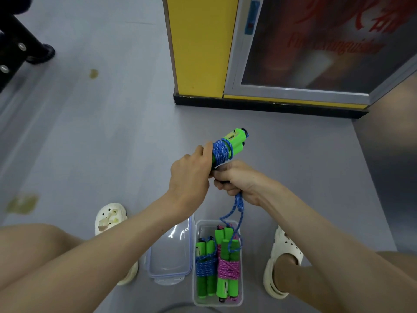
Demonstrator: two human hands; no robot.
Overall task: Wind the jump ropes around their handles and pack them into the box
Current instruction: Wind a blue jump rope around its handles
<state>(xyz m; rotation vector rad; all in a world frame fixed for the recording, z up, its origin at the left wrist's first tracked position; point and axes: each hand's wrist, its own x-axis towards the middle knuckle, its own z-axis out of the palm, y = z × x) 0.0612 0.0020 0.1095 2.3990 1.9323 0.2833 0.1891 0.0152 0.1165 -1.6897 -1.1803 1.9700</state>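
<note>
Jump rope point(234, 141): two green handles laid together and held up in the air ahead of the person's knees, with a blue coil point(222, 152) wound round their middle.
Floor point(112, 132): grey and smooth, with yellowish stains point(93, 73).
Room: a yellow pillar point(198, 46) on a black base; beside it a glass-fronted cabinet point(311, 46) with red lettering; a black frame point(15, 46) at the far left.
Box point(195, 290): clear plastic, on the floor between white clogs point(109, 219). It holds a blue-corded bundle point(205, 265) and a pink-corded bundle point(228, 267), side by side.
Lid point(169, 251): clear, flat on the floor just beside the box's left wall.
Left grip point(189, 175): bare hand, fingers curled round the handles at the near edge of the coil.
Right grip point(239, 179): bare hand, closed round the loose cord point(238, 208) just under the handles and touching the left hand.
Loose cord: hangs in a loop down over the box.
</note>
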